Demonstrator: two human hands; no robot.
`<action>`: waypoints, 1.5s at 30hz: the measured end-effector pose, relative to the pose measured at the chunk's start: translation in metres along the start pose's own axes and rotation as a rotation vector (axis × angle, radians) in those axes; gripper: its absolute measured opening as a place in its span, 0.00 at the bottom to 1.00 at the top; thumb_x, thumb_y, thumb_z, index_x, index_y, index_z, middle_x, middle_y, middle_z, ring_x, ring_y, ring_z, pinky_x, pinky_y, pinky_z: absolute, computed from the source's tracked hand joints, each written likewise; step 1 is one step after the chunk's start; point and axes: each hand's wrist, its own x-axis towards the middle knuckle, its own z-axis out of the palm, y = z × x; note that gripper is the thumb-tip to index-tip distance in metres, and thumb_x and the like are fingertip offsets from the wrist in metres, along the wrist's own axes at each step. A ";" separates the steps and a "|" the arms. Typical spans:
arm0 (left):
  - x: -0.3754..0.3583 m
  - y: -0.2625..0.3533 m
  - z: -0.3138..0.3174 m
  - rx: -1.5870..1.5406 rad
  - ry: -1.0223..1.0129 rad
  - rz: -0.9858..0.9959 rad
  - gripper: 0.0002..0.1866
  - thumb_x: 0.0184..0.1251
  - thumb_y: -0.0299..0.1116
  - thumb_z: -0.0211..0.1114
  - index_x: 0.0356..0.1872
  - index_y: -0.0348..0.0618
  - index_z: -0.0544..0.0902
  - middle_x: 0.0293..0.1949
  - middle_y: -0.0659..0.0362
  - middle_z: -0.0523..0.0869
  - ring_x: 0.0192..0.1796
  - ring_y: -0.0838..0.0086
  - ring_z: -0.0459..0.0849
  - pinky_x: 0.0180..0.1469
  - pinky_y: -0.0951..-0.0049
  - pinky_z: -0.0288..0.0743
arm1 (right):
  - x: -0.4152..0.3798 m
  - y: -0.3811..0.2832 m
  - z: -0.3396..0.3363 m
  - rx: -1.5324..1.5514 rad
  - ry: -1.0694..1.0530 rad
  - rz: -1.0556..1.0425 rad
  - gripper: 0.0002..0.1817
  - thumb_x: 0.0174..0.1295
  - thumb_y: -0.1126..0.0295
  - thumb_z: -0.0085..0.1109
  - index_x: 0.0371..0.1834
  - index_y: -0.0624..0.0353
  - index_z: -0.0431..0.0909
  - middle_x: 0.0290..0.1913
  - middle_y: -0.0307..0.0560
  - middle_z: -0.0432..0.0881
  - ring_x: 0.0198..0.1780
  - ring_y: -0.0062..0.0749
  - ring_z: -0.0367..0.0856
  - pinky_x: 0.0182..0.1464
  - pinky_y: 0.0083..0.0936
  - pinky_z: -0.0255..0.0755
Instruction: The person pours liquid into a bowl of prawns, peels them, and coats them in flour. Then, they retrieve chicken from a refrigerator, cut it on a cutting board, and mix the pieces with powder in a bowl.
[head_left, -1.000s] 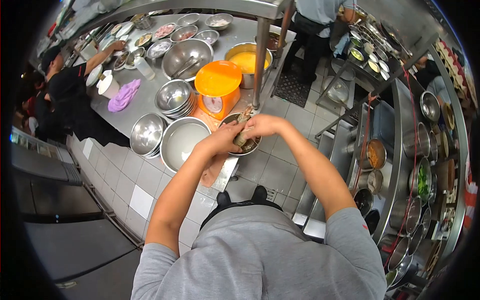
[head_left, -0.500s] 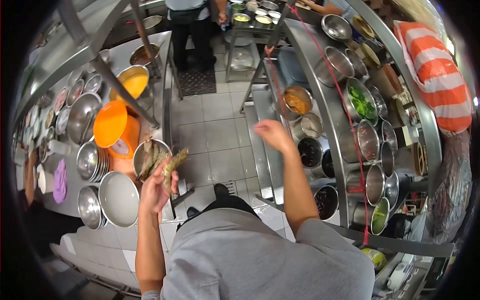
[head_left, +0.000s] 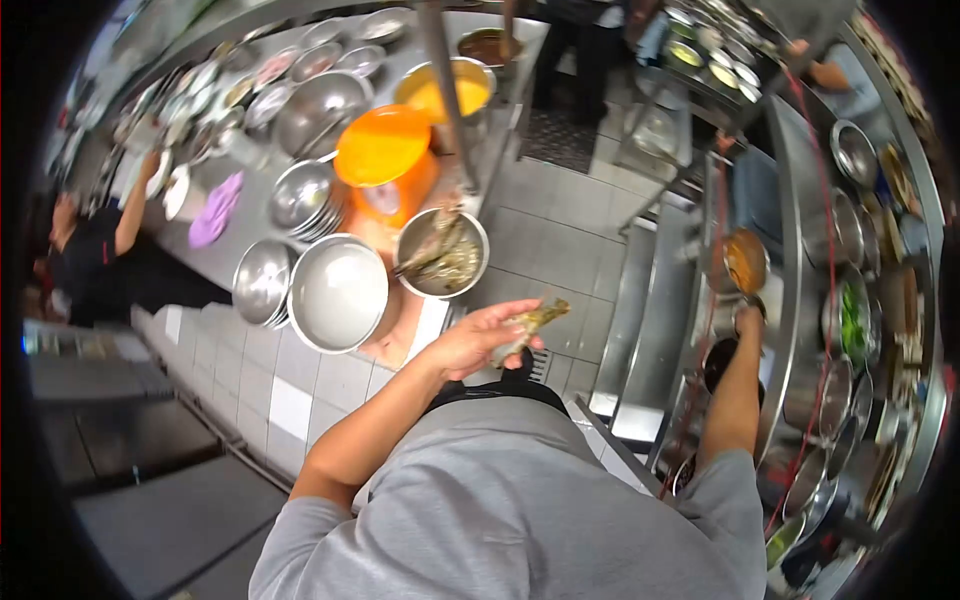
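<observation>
Shifted since the earlier frame: right hand (head_left: 749, 319), now beside the pot of orange food (head_left: 764, 266), finger state indeterminable. Left hand (head_left: 478, 341): fingers closed around one prawn (head_left: 532, 325), apart from the steel bowl (head_left: 408, 238), presumably freeing the right.

One prawn (head_left: 537, 321) is held in the left hand (head_left: 490, 337), gripped between thumb and fingers; grey-green with yellowish patches, slightly glossy, partly covered by the fingers. It is tilted, one end pointed up and right, the other down toward the palm side; head or tail end can't be told due to blur. It is held clear above the floor, near the tabletop (head_left: 256, 215) but apart from it. More prawns (head_left: 450, 262), similar grey-green to brown, are heaped in a round metal bowl (head_left: 484, 264) at the tabletop's edge, wet-looking, overlapped, a few ends stuck up toward the rim.
</observation>
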 end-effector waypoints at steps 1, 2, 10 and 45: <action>-0.001 -0.003 -0.003 -0.008 -0.028 0.013 0.30 0.75 0.33 0.55 0.74 0.45 0.57 0.48 0.53 0.83 0.34 0.79 0.80 0.39 0.81 0.77 | 0.011 0.011 0.010 -0.029 0.000 -0.045 0.15 0.58 0.61 0.62 0.31 0.65 0.85 0.36 0.66 0.83 0.40 0.57 0.84 0.46 0.45 0.75; -0.004 -0.003 -0.003 -0.014 -0.010 0.029 0.30 0.75 0.33 0.55 0.74 0.45 0.57 0.48 0.53 0.83 0.34 0.79 0.80 0.39 0.81 0.77 | 0.021 0.023 0.021 -0.061 0.005 -0.078 0.15 0.57 0.61 0.63 0.30 0.66 0.85 0.32 0.67 0.82 0.37 0.55 0.85 0.44 0.44 0.75; -0.006 -0.009 -0.020 -0.086 -0.026 0.158 0.32 0.75 0.28 0.52 0.76 0.48 0.52 0.56 0.57 0.78 0.36 0.81 0.77 0.39 0.83 0.73 | -0.080 -0.040 -0.047 0.464 0.101 -0.183 0.12 0.61 0.62 0.64 0.33 0.62 0.85 0.31 0.42 0.86 0.33 0.28 0.81 0.39 0.28 0.75; -0.006 0.053 -0.104 1.725 0.859 0.349 0.26 0.53 0.17 0.55 0.57 0.42 0.78 0.62 0.36 0.72 0.61 0.45 0.74 0.63 0.55 0.69 | -0.264 -0.521 -0.068 -0.148 -0.164 -1.466 0.10 0.56 0.73 0.54 0.37 0.56 0.85 0.42 0.45 0.84 0.53 0.40 0.78 0.54 0.39 0.70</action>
